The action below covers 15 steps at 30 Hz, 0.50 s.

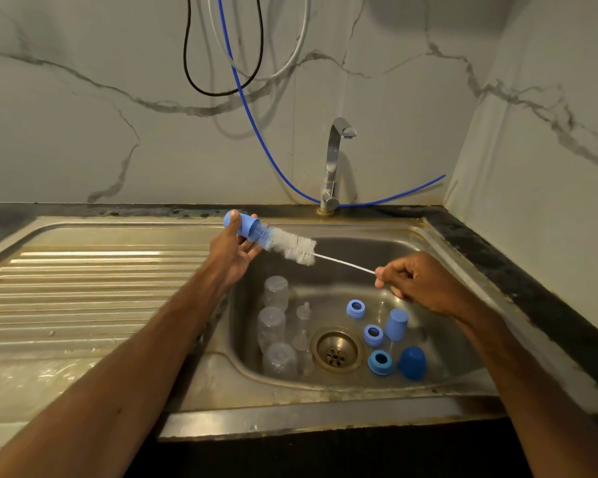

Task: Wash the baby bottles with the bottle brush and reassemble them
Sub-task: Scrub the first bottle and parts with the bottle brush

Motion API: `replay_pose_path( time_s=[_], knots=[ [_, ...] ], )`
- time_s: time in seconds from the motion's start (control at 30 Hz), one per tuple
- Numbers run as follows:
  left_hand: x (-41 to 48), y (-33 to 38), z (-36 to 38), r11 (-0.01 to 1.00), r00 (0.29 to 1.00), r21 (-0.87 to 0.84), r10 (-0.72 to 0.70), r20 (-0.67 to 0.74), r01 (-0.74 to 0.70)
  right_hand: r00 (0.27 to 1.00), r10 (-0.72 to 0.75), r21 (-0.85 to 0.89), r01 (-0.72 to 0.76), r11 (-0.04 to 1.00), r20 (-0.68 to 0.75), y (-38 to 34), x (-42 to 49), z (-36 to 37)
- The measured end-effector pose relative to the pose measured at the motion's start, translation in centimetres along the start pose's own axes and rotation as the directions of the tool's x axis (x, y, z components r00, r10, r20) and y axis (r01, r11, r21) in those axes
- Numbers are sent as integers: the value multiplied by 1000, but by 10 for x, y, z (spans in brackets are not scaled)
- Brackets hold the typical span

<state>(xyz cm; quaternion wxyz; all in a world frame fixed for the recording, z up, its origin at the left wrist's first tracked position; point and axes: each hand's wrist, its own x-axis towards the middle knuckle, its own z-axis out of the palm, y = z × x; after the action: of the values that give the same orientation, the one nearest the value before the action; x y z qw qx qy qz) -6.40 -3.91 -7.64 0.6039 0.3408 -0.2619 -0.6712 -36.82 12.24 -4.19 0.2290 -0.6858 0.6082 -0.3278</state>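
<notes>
Blue cap [240,226] is held over the back left edge of the sink [359,243] by the left hand [230,253]. Thumb and fingers are curled round it, with its open end turned right. The brush [290,246] tip is seated in the cap mouth and most of the bristles are left outside. The wire handle [346,263] is pinched at its far end by the right hand [418,284], grip clamped. The brush axis runs upper left to lower right, in line with the cap, so a leftward push is judged next. Bottles [271,327] are laid at basin left, rings [373,334] right of the drain [336,351]. Bristle depth is hidden by the cap wall. The handle end is covered by fingers. Teats [303,310] are hard to count.
</notes>
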Motion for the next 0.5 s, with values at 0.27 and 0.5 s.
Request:
replay_pose_path(
  time_s=[0.27, 0.5],
  knots=[
    [1, 0, -2, 1000, 1000, 25, 18, -20, -18, 997, -17, 43, 21, 999, -80, 0, 0, -1],
    [0, 3, -1, 1000, 1000, 3, 10, -13, -10, 996, 56, 55, -60, 997, 71, -5, 0, 4]
  ],
)
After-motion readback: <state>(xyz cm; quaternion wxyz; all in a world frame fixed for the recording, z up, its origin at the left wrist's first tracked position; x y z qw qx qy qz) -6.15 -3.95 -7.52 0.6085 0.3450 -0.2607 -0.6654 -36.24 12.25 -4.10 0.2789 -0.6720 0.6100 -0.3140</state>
